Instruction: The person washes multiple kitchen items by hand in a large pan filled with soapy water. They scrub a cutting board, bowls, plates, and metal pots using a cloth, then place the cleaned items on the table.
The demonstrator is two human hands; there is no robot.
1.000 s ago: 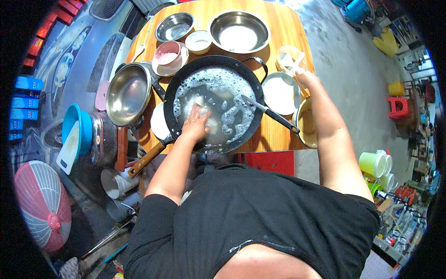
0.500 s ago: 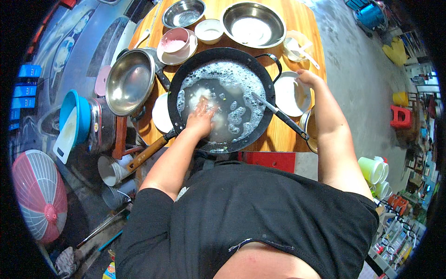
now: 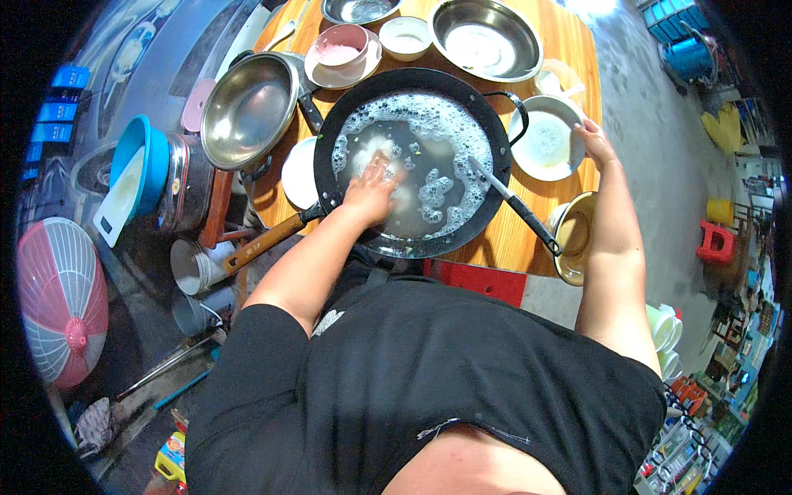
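A large black wok [image 3: 327, 165] on the wooden table holds cloudy, sudsy water. My left hand [image 3: 371, 191] is partly in that water, its fingers closed over a soft whitish lump [image 3: 381, 148], maybe a cloth; suds blur its shape. Right of the wok, my right hand [image 3: 597, 143] grips the right rim of a shallow white dish [image 3: 540, 140] with suds and a little liquid in it. The thumb lies on the rim and the other fingers are partly hidden. A black-handled utensil [image 3: 528, 216] leans over the wok's right rim, its metal end in the foam.
Behind the wok stand a steel basin [image 3: 528, 51], a white bowl [image 3: 406, 38] and a pink bowl [image 3: 341, 43] on a plate. A steel pan [image 3: 247, 111] sits at left. A beige bowl [image 3: 575, 239] is near the right edge. The wok's wooden handle [image 3: 264, 242] sticks out leftward.
The whole view has shifted slightly. My right hand has moved along the dish's rim to its right side, and the dish sits slightly farther away. My left hand stays on the whitish lump.
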